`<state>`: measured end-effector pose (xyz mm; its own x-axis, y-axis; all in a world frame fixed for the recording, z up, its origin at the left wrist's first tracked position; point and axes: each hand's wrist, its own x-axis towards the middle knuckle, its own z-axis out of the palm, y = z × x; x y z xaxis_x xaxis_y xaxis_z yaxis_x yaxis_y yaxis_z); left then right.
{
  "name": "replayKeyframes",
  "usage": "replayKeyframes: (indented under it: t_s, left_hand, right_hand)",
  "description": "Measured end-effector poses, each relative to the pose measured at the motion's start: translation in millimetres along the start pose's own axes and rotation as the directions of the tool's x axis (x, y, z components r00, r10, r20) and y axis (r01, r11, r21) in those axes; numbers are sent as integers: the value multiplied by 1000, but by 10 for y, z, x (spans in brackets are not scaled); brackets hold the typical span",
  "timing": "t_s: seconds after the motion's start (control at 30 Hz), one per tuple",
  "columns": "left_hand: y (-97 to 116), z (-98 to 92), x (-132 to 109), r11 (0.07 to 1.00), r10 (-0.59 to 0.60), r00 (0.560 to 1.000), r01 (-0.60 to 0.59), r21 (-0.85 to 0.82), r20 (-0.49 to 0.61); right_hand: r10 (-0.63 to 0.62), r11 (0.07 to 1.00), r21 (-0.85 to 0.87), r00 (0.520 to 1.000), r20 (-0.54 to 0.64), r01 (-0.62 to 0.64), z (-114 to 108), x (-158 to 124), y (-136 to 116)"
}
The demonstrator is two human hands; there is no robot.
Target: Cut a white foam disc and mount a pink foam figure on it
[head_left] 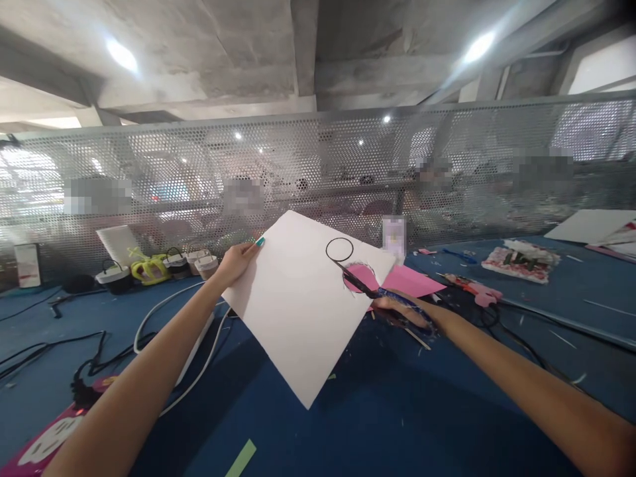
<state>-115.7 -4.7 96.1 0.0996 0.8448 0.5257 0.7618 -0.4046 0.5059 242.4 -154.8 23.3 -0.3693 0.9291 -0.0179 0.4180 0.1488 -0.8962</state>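
A large sheet of white paper (293,305) is tilted up in front of me, with a black circle outline drawn near its upper right edge. My left hand (239,264) pinches its left edge, thumb on the near face. My right hand (403,311) grips the blue handles of a pair of scissors (368,289), whose dark blades lie across a round hole in the sheet. Pink paper (415,281) shows through that hole and sticks out beyond the sheet's right corner. Some of the right fingers are hidden behind the handles.
On the blue table (298,437), a pink glue gun (479,291) with its cord lies right. Small bucket-like cups (116,277) stand left. A magenta power strip (54,437) and cables lie front left. A perforated metal screen (322,165) runs along the back.
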Motion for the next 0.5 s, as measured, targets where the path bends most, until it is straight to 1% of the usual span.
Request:
replayKeyframes:
  t_s: [0.07,0.17,0.23,0.27,0.33,0.4,0.43,0.5]
  left_hand:
    - [20,3,-10,1000,23,1000,-22,19,-17]
    - [42,3,-17,999,34,999,-34,5,-22]
    - [48,5,-19,999,32,999,-32,-31,2]
    - [49,8,-19,998,27,999,-26,-53,25]
    - [46,15,-24,995,11,997,-3,-103,76]
    - [41,24,-34,988,1,993,17,-152,117]
    - [40,27,-40,985,2,992,20,-170,126]
    - [43,35,-56,983,15,992,9,-185,128]
  right_hand:
    - [25,998,58,999,21,-27,26,-32,-25]
    - [-5,990,139,998,56,-3,56,-69,-37]
    - [-31,989,146,997,64,22,60,-76,-23]
    - [-25,991,136,997,72,15,59,-74,-12]
    - [13,994,104,997,79,-22,57,-68,6]
    - [53,998,23,996,70,-55,61,-66,3]
    - [53,998,-33,997,53,-52,66,-69,-9]
    - [12,988,-155,1000,6,-11,76,-81,-45]
